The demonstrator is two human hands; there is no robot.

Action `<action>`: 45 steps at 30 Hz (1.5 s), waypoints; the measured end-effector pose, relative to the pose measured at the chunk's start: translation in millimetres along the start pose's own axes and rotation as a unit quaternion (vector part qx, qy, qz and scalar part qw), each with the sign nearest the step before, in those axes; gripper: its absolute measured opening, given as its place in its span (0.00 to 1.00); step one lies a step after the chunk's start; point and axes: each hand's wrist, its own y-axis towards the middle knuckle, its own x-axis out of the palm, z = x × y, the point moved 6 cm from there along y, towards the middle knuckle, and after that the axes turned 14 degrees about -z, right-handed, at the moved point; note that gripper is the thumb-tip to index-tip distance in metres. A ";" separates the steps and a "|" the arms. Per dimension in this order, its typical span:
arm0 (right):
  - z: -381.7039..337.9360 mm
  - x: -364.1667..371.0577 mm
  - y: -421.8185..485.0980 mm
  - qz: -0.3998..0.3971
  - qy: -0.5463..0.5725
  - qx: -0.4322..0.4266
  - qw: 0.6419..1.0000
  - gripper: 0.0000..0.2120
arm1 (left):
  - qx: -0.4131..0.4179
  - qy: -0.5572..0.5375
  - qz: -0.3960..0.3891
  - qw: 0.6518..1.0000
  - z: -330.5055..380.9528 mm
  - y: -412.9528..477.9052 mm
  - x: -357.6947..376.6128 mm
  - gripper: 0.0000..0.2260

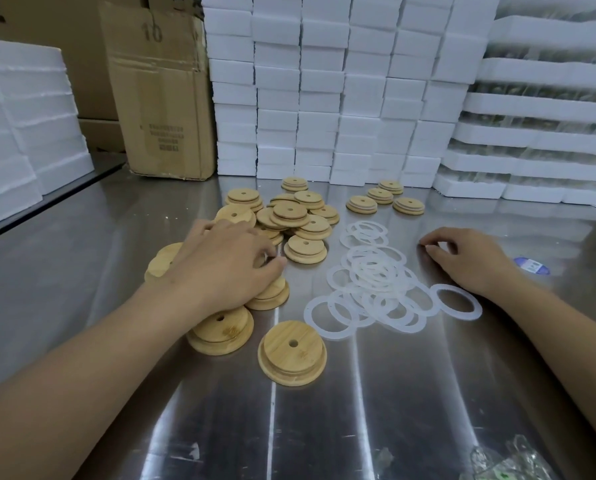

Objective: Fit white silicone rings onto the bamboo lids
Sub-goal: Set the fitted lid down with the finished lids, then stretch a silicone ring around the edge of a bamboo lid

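A heap of round bamboo lids [289, 216], each with a small hole, covers the middle of the steel table [358, 410]. One lid [292, 353] lies alone near me. My left hand [227, 261] rests palm down on the heap's left side, fingers curled over lids; whether it grips one is hidden. White silicone rings [376, 289] lie in an overlapping pile to the right, and a single ring [457, 301] sits apart. My right hand [466, 258] rests on the table beside the rings, fingers bent, nothing visible in it. Several lids with rings fitted [361, 204] sit at the back right.
Stacks of white foam boxes [324, 98] wall off the back, with more foam [22, 116] at the left. A cardboard carton [161, 98] stands at the back left. A blue label [531, 265] lies right of my right hand. Crumpled clear plastic [507, 459] is at the near right.
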 end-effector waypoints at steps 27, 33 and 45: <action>-58.5 3.4 -14.5 0.045 0.191 -0.021 0.980 0.04 | -0.088 0.025 0.015 0.996 -32.8 2.1 -15.6 0.21; -95.8 -12.0 -38.3 0.160 0.135 -0.130 0.969 0.09 | -0.084 -0.082 0.070 0.991 -30.8 -2.1 -23.1 0.21; -188.1 5.3 -90.0 0.103 0.025 -0.381 0.918 0.04 | 0.014 -0.723 0.027 0.690 0.2 0.3 -13.9 0.40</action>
